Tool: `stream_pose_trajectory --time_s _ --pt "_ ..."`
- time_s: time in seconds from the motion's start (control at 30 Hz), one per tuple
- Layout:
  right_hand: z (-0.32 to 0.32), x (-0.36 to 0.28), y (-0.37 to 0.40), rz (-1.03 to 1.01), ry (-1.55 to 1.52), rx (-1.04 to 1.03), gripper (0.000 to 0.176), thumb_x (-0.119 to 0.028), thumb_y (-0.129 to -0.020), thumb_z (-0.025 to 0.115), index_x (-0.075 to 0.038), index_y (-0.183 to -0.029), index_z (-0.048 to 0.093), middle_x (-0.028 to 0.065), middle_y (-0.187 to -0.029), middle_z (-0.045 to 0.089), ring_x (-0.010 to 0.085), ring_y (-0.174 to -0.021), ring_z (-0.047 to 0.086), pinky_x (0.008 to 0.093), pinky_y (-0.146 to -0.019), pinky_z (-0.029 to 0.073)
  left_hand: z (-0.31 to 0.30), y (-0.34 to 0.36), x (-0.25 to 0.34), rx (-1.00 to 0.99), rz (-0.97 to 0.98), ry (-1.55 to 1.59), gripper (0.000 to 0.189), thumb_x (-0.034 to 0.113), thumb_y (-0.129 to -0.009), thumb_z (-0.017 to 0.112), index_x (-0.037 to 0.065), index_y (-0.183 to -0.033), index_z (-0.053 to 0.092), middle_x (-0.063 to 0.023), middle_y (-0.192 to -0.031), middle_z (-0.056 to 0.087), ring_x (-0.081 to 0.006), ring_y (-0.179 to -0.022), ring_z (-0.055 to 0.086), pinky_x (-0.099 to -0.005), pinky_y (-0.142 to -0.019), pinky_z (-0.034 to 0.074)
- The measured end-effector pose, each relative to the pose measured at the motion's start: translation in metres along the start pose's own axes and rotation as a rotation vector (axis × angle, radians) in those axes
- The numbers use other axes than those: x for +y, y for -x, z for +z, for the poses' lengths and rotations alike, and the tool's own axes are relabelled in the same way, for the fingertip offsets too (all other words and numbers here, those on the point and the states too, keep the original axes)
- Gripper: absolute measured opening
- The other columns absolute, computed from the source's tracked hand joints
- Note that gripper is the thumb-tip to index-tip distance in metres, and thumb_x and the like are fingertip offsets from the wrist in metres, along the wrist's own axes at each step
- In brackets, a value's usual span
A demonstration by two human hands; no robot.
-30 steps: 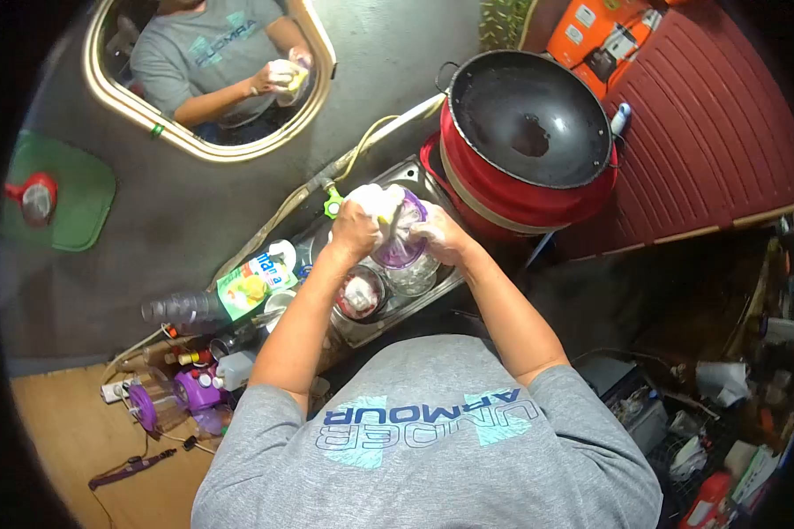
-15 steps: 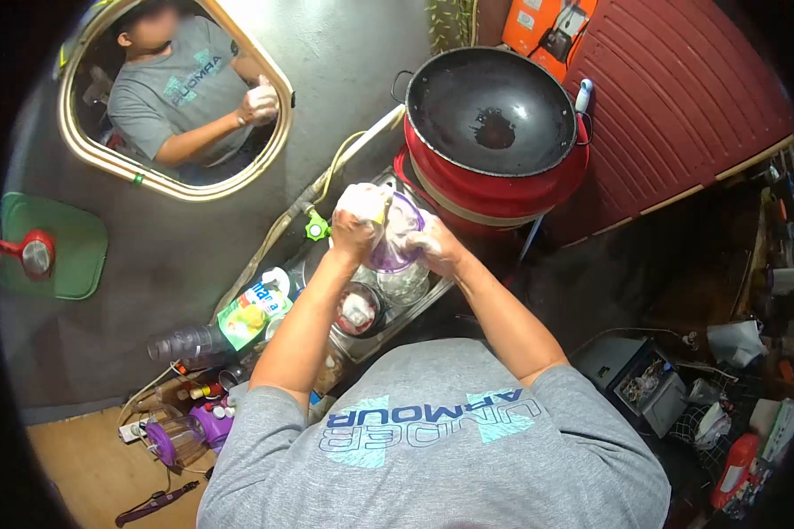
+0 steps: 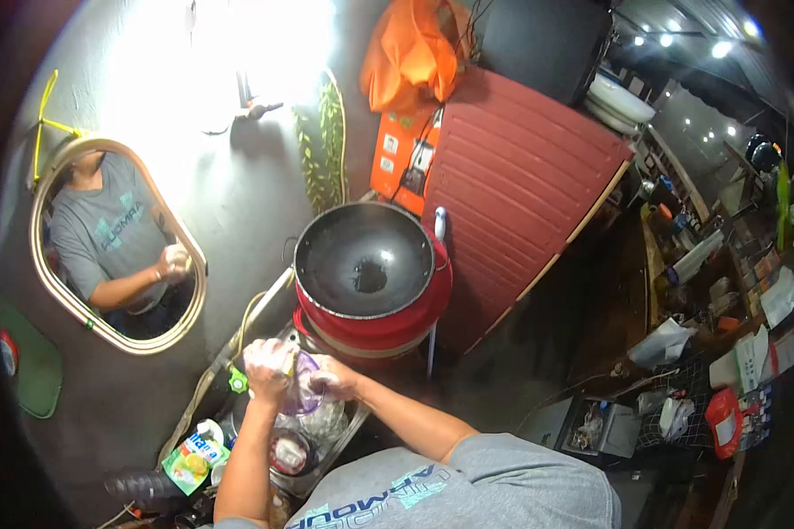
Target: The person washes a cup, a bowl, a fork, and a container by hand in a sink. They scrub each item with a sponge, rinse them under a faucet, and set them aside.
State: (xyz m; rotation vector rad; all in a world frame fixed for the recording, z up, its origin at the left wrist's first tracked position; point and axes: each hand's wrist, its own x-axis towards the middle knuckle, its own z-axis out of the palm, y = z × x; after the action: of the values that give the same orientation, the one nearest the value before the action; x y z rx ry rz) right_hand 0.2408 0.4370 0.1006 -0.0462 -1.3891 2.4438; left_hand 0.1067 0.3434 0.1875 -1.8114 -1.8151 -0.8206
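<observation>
My right hand [image 3: 337, 377] grips the rim of a purple see-through container [image 3: 302, 398], which is streaked with suds. Foam covers my left hand [image 3: 269, 366], closed against the container's other side around a yellow sponge that shows only as a small edge. Below the hands, a soapy bowl or pot [image 3: 289, 451] and clear, wet-looking ware [image 3: 326, 421] sit in a metal sink [image 3: 333, 463]. Just left of my left hand is a green tap handle [image 3: 237, 379].
Beyond the sink, a black wok [image 3: 362, 264] rests on a large red tub [image 3: 437, 286]. A detergent pouch [image 3: 194, 460] lies at the left, near dark stacked cups [image 3: 141, 485]. A mirror [image 3: 119, 247] hangs on the wall. A red panel [image 3: 520, 185] stands behind.
The head view has swung up and to the right, so everything sits lower and further left. Both hands remain on the purple container, with only slight movement.
</observation>
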Motion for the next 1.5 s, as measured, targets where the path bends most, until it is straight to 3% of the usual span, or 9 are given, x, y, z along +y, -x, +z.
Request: stream_pose_trajectory --time_s 0.1,0.23,0.4,0.63,0.73,0.87,1.03,1.3,1.5 --pt "0.015 -0.028 0.002 0.012 0.053 0.000 0.036 -0.010 -0.079 0.059 -0.003 -0.114 0.058 -0.0041 -0.083 0.058 0.0043 -0.070 0.050 0.0230 -0.062 0.044 -0.002 0.009 -0.018 -0.017 -0.068 -0.003 0.010 0.015 -0.075 0.065 0.010 -0.082 0.069 -0.0099 -0.083 0.060 -0.0303 -0.076 0.055 -0.0439 -0.066 0.043" --pt "0.023 -0.034 0.004 0.075 -0.037 0.002 0.040 -0.008 -0.079 0.060 -0.005 -0.119 0.055 -0.0034 -0.084 0.057 0.0055 -0.071 0.053 0.0237 -0.065 0.045 -0.004 0.007 -0.013 0.020 -0.041 0.065 0.014 0.020 -0.075 0.066 0.011 -0.084 0.070 -0.0081 -0.090 0.061 -0.0298 -0.085 0.055 -0.0428 -0.075 0.041" --pt "0.001 -0.020 -0.009 0.086 -0.231 -0.023 0.042 -0.002 -0.079 0.062 -0.010 -0.119 0.051 -0.0001 -0.094 0.060 0.0090 -0.075 0.058 0.0253 -0.068 0.049 -0.015 -0.004 0.016 -0.069 -0.168 0.171 0.021 0.018 -0.075 0.072 0.008 -0.093 0.068 -0.0197 -0.109 0.063 -0.0376 -0.109 0.056 -0.0458 -0.094 0.043" --pt "0.019 -0.052 -0.011 0.163 -0.248 -0.159 0.047 0.000 -0.078 0.061 -0.010 -0.122 0.051 0.0006 -0.092 0.062 0.0089 -0.076 0.060 0.0233 -0.067 0.049 -0.007 0.009 0.009 0.044 -0.186 0.322 0.017 0.007 -0.075 0.070 0.003 -0.092 0.068 -0.0115 -0.088 0.067 -0.0326 -0.086 0.063 -0.0381 -0.078 0.052" --pt "0.028 -0.061 -0.010 0.356 -0.217 -0.050 0.028 0.004 -0.076 0.061 -0.006 -0.101 0.062 0.0036 -0.089 0.064 0.0102 -0.071 0.060 0.0248 -0.067 0.049 -0.008 0.009 0.012 -0.017 -0.010 0.392 0.017 0.007 -0.075 0.071 0.006 -0.091 0.069 -0.0129 -0.085 0.065 -0.0310 -0.080 0.062 -0.0363 -0.071 0.051" --pt "-0.042 0.037 -0.031 0.411 -0.290 -0.182 0.026 0.008 -0.074 0.058 -0.005 -0.095 0.065 0.0004 -0.084 0.065 0.0100 -0.075 0.062 0.0261 -0.070 0.051 0.015 0.032 -0.005 -0.129 -0.053 0.374 0.021 0.014 -0.072 0.072 0.010 -0.092 0.071 -0.0137 -0.087 0.065 -0.0323 -0.082 0.061 -0.0379 -0.072 0.050" --pt "-0.010 0.019 -0.032 0.232 -0.171 -0.061 0.053 0.012 -0.073 0.054 -0.010 -0.122 0.059 0.0055 -0.114 0.064 0.0160 -0.101 0.062 0.0306 -0.086 0.050 0.017 0.030 -0.024 -0.151 0.148 0.199 0.019 0.025 -0.078 0.065 0.015 -0.092 0.073 -0.0162 -0.100 0.065 -0.0363 -0.087 0.060 -0.0425 -0.078 0.050" --pt "0.027 0.001 -0.031 0.322 -0.327 0.181 0.052 0.014 -0.073 0.052 0.004 -0.124 0.054 0.0096 -0.109 0.065 0.0191 -0.095 0.064 0.0334 -0.088 0.052 0.043 0.085 -0.058 -0.101 -0.459 0.023 0.019 0.014 -0.075 0.062 0.012 -0.093 0.069 -0.0088 -0.089 0.064 -0.0303 -0.082 0.059 -0.0400 -0.072 0.048" --pt "0.014 0.025 -0.040 0.264 -0.282 0.132 0.052 0.011 -0.075 0.056 0.005 -0.126 0.052 0.0114 -0.113 0.063 0.0206 -0.098 0.063 0.0335 -0.090 0.050 0.016 0.080 -0.047 -0.029 -0.565 0.020 0.015 0.012 -0.071 0.061 0.012 -0.084 0.068 -0.0117 -0.082 0.064 -0.0324 -0.077 0.059 -0.0416 -0.068 0.047"
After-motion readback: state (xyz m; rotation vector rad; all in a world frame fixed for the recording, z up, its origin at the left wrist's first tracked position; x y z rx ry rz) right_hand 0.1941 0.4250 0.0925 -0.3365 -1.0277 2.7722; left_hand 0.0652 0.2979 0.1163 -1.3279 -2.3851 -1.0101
